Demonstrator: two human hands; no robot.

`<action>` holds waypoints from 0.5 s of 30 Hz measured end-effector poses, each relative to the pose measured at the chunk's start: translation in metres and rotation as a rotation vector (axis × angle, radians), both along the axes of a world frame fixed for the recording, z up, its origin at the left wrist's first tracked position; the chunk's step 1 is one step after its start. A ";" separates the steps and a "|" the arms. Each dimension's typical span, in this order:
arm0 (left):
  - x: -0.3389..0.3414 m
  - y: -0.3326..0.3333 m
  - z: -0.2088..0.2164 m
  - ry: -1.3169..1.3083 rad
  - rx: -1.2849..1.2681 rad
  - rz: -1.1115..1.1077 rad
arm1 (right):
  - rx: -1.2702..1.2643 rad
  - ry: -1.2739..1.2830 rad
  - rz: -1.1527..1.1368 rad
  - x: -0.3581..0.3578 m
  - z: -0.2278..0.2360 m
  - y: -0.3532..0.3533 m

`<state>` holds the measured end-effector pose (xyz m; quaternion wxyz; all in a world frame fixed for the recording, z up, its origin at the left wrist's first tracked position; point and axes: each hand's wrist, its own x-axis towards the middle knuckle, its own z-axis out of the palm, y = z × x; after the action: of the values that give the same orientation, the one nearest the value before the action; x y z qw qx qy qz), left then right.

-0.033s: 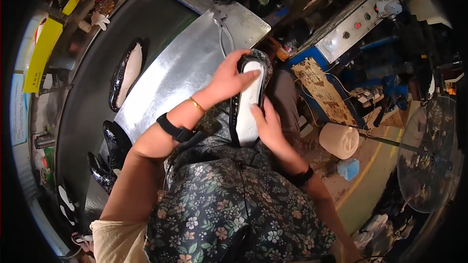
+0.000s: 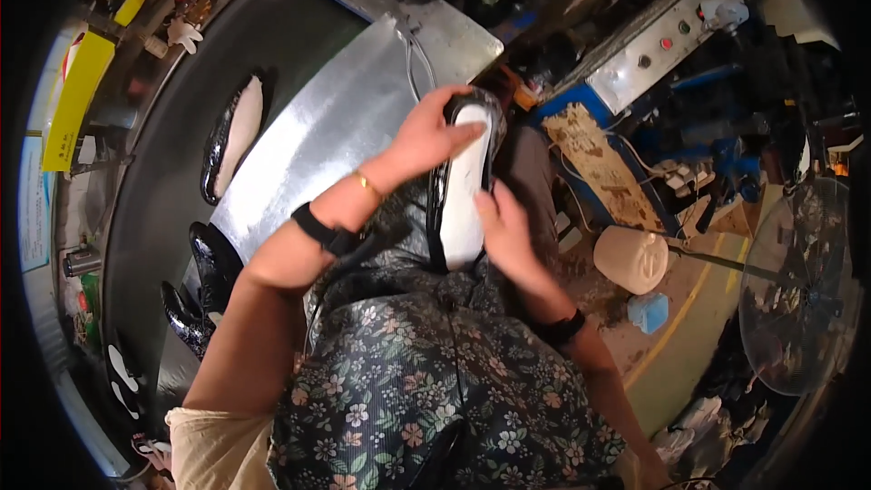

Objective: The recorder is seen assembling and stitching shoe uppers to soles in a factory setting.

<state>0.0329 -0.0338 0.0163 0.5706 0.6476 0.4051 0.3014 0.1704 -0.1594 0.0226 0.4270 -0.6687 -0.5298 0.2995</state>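
Note:
Over my lap lies a black shoe (image 2: 464, 204), its white underside turned up and its glossy dark upper showing along the left edge. My left hand (image 2: 425, 138) wraps round its far end, with the thumb lying across the white surface. At the right edge, nearer me, my right hand (image 2: 508, 231) grips the side; its thumb is slightly blurred and the other fingers are hidden below. A pair of metal pliers (image 2: 415, 62) rests on the shiny metal tabletop (image 2: 313, 113) just beyond my left hand.
Left of the metal top runs a dark belt (image 2: 168, 154) bearing a black shoe with a pale underside (image 2: 238, 141). Glossy black shoes (image 2: 216, 268) lie nearer me. To the right stand a control panel (image 2: 644, 54), a plastic jug (image 2: 632, 259), a light-blue container (image 2: 648, 313) and a fan (image 2: 803, 286).
My right hand has slid slightly right, its thumb shifting from the white underside toward the shoe's edge. The left hand still holds the far end.

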 end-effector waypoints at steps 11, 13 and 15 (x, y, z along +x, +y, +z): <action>-0.038 -0.039 -0.010 -0.401 -0.443 -0.140 | -0.500 0.778 -0.151 0.000 -0.057 -0.027; -0.037 -0.038 -0.019 -0.360 -0.493 -0.103 | -0.698 0.835 -0.104 -0.015 -0.054 -0.023; -0.032 -0.033 -0.026 -0.319 -0.355 -0.106 | -0.482 0.561 0.024 -0.022 -0.044 -0.012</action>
<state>0.0007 -0.0673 -0.0100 0.7474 0.5018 0.3219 0.2934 0.1485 -0.1714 -0.0219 0.3825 -0.6354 -0.3143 0.5925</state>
